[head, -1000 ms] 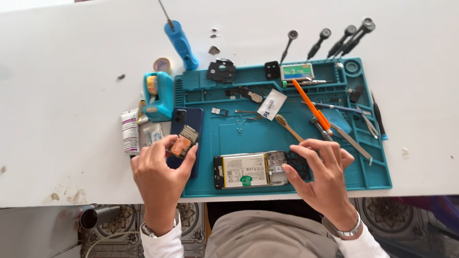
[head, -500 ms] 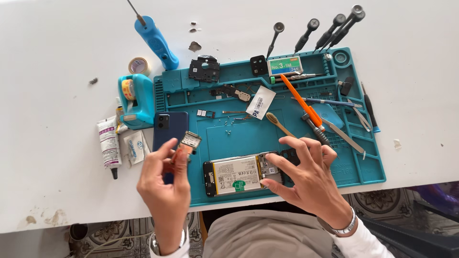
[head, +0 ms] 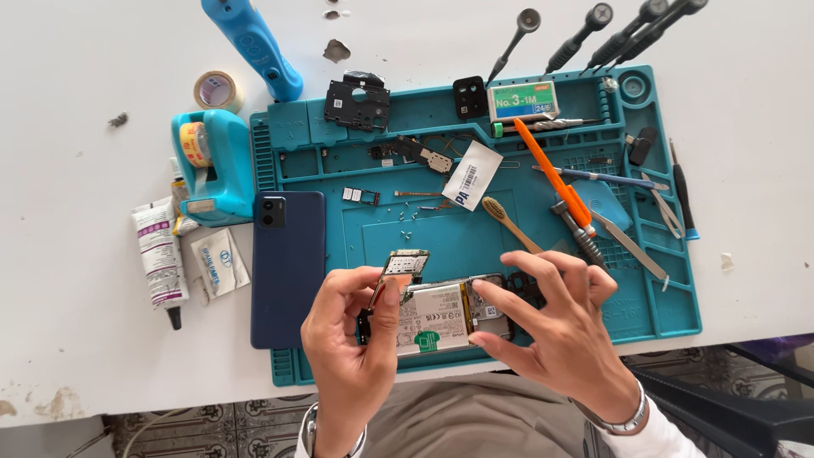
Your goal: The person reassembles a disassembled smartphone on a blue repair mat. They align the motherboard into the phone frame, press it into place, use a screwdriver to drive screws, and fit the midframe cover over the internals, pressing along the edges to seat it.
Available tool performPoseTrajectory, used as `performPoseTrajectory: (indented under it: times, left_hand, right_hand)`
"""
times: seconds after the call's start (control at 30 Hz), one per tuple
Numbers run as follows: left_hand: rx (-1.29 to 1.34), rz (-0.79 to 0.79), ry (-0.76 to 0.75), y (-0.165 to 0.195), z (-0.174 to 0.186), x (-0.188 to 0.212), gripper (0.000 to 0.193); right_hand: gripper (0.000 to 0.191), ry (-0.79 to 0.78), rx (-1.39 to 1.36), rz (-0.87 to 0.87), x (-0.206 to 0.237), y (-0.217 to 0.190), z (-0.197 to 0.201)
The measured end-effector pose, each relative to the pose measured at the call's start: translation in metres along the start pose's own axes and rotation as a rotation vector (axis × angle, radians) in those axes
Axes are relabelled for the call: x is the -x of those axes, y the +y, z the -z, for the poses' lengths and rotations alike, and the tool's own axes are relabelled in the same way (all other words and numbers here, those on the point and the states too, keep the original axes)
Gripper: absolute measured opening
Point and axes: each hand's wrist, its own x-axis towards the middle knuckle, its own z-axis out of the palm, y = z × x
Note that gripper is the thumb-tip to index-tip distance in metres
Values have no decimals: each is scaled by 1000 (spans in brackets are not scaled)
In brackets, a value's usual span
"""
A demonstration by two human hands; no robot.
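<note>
Phone-repair bench: repair mat (head: pixel 661 314), screwdrivers (head: pixel 585 38)

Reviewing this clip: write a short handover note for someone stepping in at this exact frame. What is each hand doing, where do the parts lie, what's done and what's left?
Left hand: fingers pinch a small circuit board, lifted above the opened phone.
Right hand: fingertips steady the opened phone on the teal repair mat.
Parts: dark blue back cover lies on the mat's left edge; black inner frame piece at the mat's top; orange-handled tool to the right.
Done: cover off, board out of the phone body.
Left: the board is not yet set down; the phone remains open.
</note>
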Motion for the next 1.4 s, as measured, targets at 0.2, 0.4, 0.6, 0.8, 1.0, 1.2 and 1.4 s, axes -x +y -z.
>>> performPoseTrajectory:
  times: [0.2,0.4,0.6,0.8,1.0,1.2,1.4]
  left_hand:
    - [126,56,33,-16,-3,7,12]
    - [148,50,17,-29,-2,11,14]
    - [212,31,23,-30,-3,13,16]
    - [149,-77,14,-14,-8,15,27]
    - [100,-152,-247,17,-28,23,39]
    - [119,-127,-374,33,-40,28,42]
    - [-137,-373,-411,36,-29,24,49]
  right_hand:
    - [52,-34,-10,-23,-3,1,0]
    - [48,-53,76,-10,-7,-2,-1]
    - [40,5,-72,-33,-8,2,4]
    - [36,250,-224,-12,-2,2,14]
    - [48,129,-690,-147,19,-10,26]
    - [22,120,-1271,-570,33,-11,23]
    - [25,114,-1234,-733,40,1,32]
